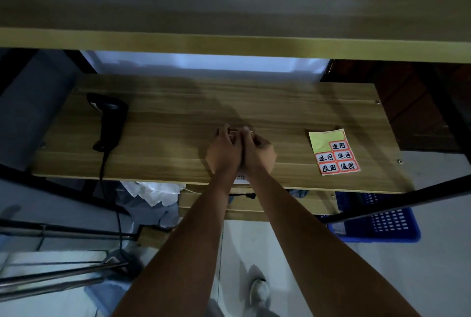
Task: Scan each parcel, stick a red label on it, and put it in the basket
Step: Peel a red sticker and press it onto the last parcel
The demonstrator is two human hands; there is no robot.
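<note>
Dim workstation: wooden shelf [178, 112] under an upper wooden board, black metal frame. Left hand [224, 151] and right hand [258, 152]: pressed side by side at mid-shelf, fingers curled over a small parcel [240, 179] almost hidden beneath them; only a white printed corner shows at the shelf's front edge. Barcode scanner [110, 120]: black, corded, lying at shelf left. Label sheet [334, 152]: yellow backing, five red labels, shelf right, well apart from the hands. Blue plastic basket [382, 222]: floor, lower right.

A dim room: wooden shelf board [178, 112] on black metal frame [382, 204], pale floor [433, 265].
</note>
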